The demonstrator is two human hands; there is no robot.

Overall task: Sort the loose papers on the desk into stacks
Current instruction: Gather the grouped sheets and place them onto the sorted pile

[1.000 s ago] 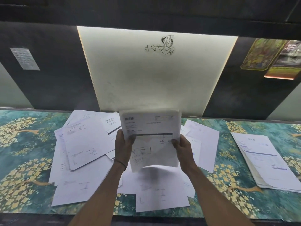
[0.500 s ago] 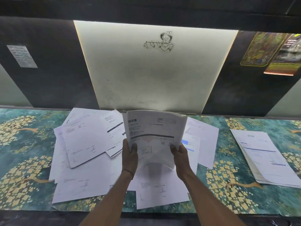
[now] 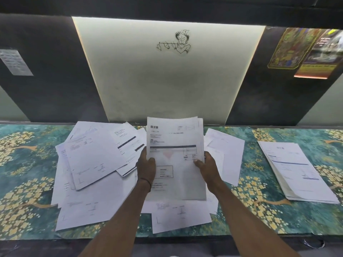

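Observation:
Both hands hold a bundle of printed sheets (image 3: 175, 140) upright over the middle of the desk. My left hand (image 3: 146, 168) grips its left edge, thumb on the front page. My right hand (image 3: 207, 166) grips the right edge the same way. Under and around the bundle lie loose papers (image 3: 92, 160) in a messy overlapping spread, reaching to the desk's front edge. A neat stack of papers (image 3: 295, 171) lies apart at the right of the desk.
The desk is covered with a teal cloth with yellow flowers (image 3: 26, 186). Behind it rises a dark wall with a lit white panel (image 3: 167, 80), a small notice (image 3: 15, 62) at left and coloured posters (image 3: 304, 52) at right.
The bundle was curved and bowed between my hands; now it stands flatter and squared, lowered a little toward the desk. Both hands keep their grip.

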